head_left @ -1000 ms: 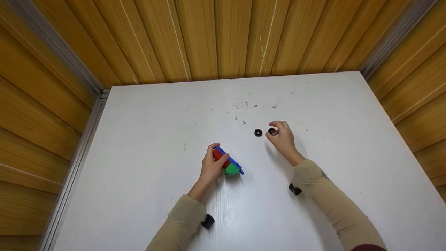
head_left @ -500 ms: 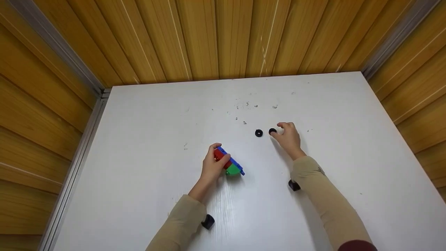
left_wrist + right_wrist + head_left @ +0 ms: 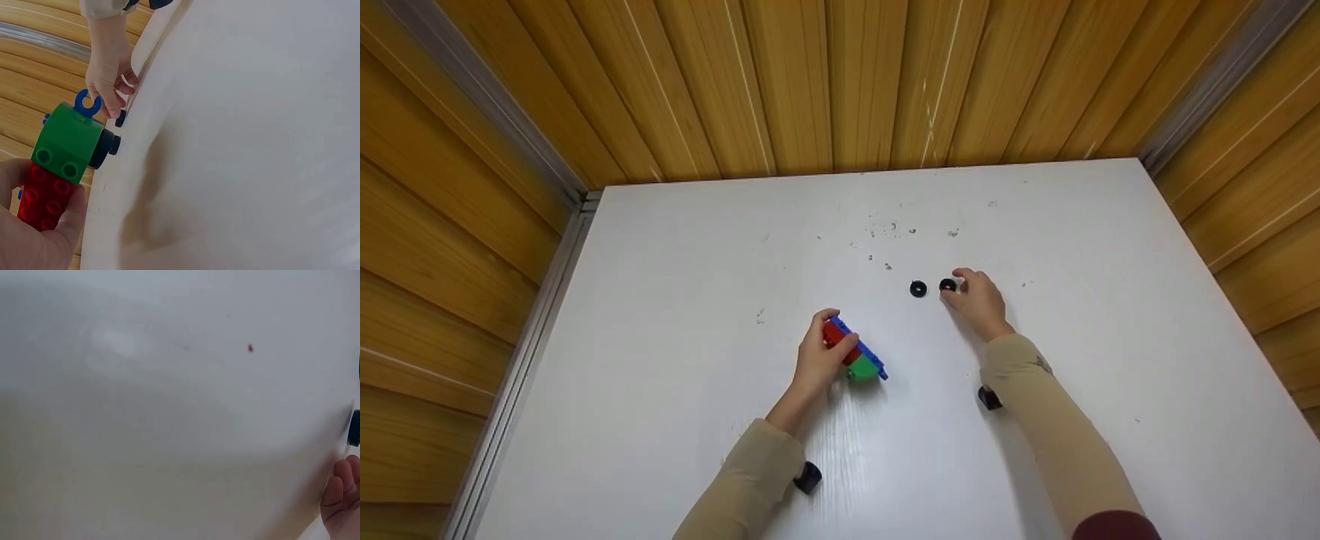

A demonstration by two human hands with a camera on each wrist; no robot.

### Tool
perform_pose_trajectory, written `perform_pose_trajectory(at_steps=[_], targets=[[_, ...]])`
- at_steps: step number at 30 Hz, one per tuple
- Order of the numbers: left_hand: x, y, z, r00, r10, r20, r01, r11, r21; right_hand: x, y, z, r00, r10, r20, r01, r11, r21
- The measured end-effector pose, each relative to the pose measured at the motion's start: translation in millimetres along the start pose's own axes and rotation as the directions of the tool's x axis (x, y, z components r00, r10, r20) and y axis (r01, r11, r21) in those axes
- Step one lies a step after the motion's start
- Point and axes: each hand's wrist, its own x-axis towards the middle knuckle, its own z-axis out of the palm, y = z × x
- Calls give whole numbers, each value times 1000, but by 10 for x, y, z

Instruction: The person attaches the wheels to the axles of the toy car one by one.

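Note:
My left hand point(image 3: 819, 358) grips a toy vehicle built of blocks, thumb across its red block point(image 3: 45, 198). A green curved block point(image 3: 68, 140) sits at one end, and a blue base point(image 3: 856, 349) runs along the side. A blue hook point(image 3: 87, 104) sticks out from the green end. My right hand point(image 3: 979, 301) is at the right-hand black wheel point(image 3: 947, 285) on the table, its thumb and forefinger spread about the wheel. Another black wheel point(image 3: 918, 289) lies just left of it. A dark round piece point(image 3: 100, 149) shows beside the green block in the left wrist view.
The white table point(image 3: 697, 262) has small dark marks point(image 3: 892, 225) toward its back. Wood-patterned panels point(image 3: 855, 90) stand behind and on both sides. A black wrist device point(image 3: 808, 477) is below the left sleeve; a similar one point(image 3: 990, 397) is at the right sleeve.
My right hand shifted right off the wheel, then back a little toward it, fingers spread. The left hand keeps its grip on the toy vehicle, almost still.

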Motion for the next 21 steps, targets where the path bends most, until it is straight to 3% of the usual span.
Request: perform_pose_trajectory(at_steps=[9,21], targets=[[0,5,-9,1000,11,10,-11,1000,9,41,42,31,1000,-8,28,9,998,-68],[8,17,12,1000,-4,15,4,1000,17,20,22,59,999,-40,-11,39,996,-84]])
